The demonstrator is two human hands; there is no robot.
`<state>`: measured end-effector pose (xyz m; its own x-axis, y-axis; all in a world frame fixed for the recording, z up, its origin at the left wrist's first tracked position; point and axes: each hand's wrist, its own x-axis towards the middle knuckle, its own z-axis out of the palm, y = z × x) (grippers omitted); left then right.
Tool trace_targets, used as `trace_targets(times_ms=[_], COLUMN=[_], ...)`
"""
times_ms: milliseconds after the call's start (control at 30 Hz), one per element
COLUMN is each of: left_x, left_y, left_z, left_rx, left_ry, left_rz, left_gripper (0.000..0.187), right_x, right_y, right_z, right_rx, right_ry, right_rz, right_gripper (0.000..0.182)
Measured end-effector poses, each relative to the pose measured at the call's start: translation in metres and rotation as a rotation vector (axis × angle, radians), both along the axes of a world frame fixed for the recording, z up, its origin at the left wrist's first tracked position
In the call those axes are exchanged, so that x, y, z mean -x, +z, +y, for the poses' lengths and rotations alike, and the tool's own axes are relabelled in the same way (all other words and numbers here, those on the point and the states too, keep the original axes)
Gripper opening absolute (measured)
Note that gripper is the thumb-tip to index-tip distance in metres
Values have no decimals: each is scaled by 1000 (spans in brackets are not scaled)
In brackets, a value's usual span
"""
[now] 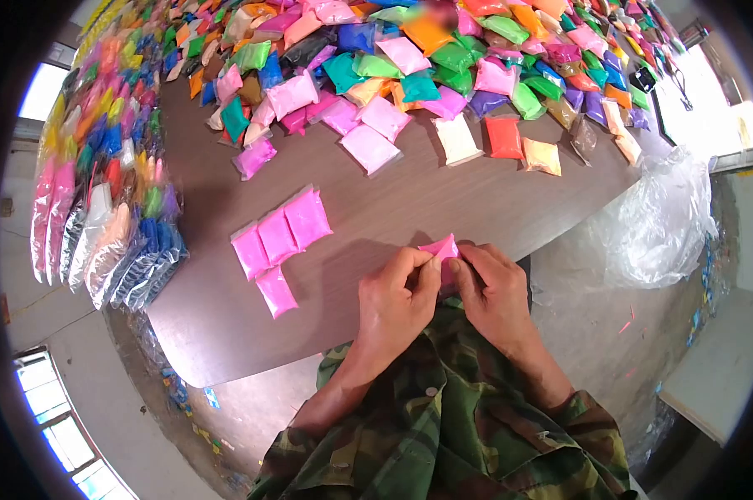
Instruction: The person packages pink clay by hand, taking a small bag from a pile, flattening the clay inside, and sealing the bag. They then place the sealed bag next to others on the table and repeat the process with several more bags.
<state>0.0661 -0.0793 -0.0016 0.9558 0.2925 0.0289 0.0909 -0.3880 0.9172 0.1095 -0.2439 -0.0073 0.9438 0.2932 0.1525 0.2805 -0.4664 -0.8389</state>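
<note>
Between my two hands, close to the table's near edge, is a small pink packet [442, 249]. My left hand [399, 292] pinches its left side with thumb and forefinger. The right side is gripped the same way by my right hand [491, 283]. Fingers cover much of the packet, and its lower part is partly hidden. To the left of my hands lie several similar pink packets [278, 235], three of them side by side in a slanting row. One more pink packet [276, 292] lies just below that row.
A large heap of colourful packets [376, 71] covers the back of the brown table [376, 200]. Long clear bags of coloured packets [110, 183] are stacked along the left edge. A big clear plastic bag [655, 221] hangs at the right edge.
</note>
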Motion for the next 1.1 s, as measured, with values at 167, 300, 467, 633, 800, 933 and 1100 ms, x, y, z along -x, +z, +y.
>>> trace_targets(times_ms=[167,300,467,633,800,933,1100], left_x=[1,1,3,11,15,14,12], left_y=[-17,-7,3,-3,-2,-12,-16], left_z=[15,19,15,18,6,-6,2], left_rx=[-276,-225,-112,-153,-272,-374,-433], left_ry=[22,36,49,54,8,-53,-25], left_rz=[4,-31,-28,-35,-115,-99,-100], left_gripper=[9,9,7,7,7,9,10], right_x=[2,0,-2,6,-4,-29,-30], right_y=[-2,4,-2,9,13,-1,-12], right_z=[-3,0,6,-1,-7,-7,-2], right_rx=[-31,57,-49,156,51,65,133], right_ry=[-37,-55,-134,-71,-63,96,142], right_rz=[30,56,98,150,-79,-273,-353], right_gripper=[14,15,28,33,33,37,39])
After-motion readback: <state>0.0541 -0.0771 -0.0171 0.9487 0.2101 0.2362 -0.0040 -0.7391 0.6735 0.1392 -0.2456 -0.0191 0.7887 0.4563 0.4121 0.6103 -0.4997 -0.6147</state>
